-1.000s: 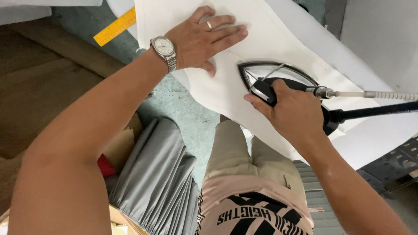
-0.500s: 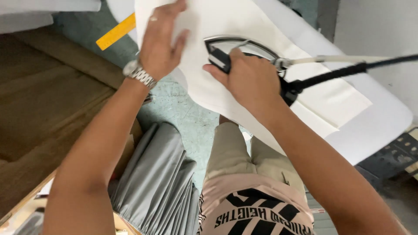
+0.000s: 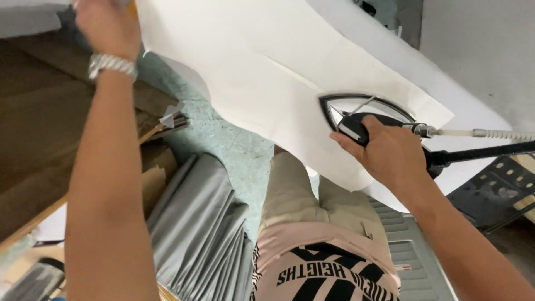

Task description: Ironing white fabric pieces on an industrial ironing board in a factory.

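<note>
1. Right hand point(image 3: 393, 153) fingers curl tight around the iron point(image 3: 365, 114) handle; the palm hides most of it.
2. Under the iron lies white fabric point(image 3: 267, 83).
3. Left hand point(image 3: 108, 25), cut off at the frame top: finger state unclear.

Grey folded fabric stack point(image 3: 195, 223) on green floor point(image 3: 223, 139); brown cardboard point(image 3: 33, 128) left.

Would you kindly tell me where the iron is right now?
In the head view, the iron sits right of centre on the white fabric, its handle in the right hand's grip.
</note>
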